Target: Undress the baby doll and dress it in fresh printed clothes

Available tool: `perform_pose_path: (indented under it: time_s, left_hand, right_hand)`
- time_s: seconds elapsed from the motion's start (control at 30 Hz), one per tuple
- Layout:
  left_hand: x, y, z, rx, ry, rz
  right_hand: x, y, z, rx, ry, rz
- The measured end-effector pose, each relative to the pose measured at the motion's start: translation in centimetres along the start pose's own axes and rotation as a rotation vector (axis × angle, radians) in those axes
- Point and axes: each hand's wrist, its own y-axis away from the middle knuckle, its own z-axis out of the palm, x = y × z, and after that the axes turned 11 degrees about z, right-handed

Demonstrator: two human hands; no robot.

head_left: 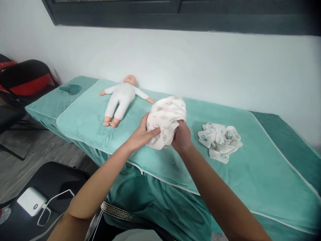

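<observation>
A bunched white baby garment (167,117) with small printed figures is held above the bed in both my hands. My left hand (144,134) grips its left side, thumb across the front. My right hand (182,135) is closed on its right edge, with some fingers hidden in the folds. Behind and to the left, a baby doll (122,95) in a white suit lies on its back, arms spread and feet bare. To the right lies a crumpled white garment (220,140) with green prints, apart from my hands.
The massage bed (263,174) has a green cover and stands along a white wall (200,63). Its face hole (70,89) is at the left end. Black chairs (30,80) stand at the left. A white power bank (31,201) with a cable rests on a nearer chair.
</observation>
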Motion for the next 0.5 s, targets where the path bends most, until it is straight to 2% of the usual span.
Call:
perform_pose_path:
  time_s: [0.07, 0.13, 0.2, 0.27, 0.37, 0.43, 0.5]
  left_hand:
    - [-0.4, 0.4, 0.7, 0.092, 0.153, -0.019]
    - [-0.7, 0.9, 0.9, 0.227, 0.209, -0.008]
    - [-1.0, 1.6, 0.6, 0.378, 0.166, 0.012]
    - [-1.5, 3.0, -0.4, 0.505, 0.094, 0.008]
    - [-2.7, 7.1, -3.4, 0.718, -0.110, 0.009]
    - [-3.7, 11.5, -6.5, 0.932, -0.406, 0.009]
    - [-4.5, 16.9, -10.2, 1.145, -0.724, -0.034]
  right_hand:
    - [0.8, 0.7, 0.7, 0.001, 0.121, -0.022]
    - [2.0, 1.8, 1.4, -0.099, 0.391, -0.169]
    - [3.5, 3.1, 2.0, -0.204, 0.670, -0.329]
    - [5.0, 4.5, 2.2, -0.269, 0.885, -0.408]
    - [7.1, 6.8, 1.8, -0.375, 1.060, -0.437]
    - [8.5, 8.5, 1.0, -0.419, 1.096, -0.469]
    - [10.0, 10.2, 0.1, -0.425, 1.084, -0.466]
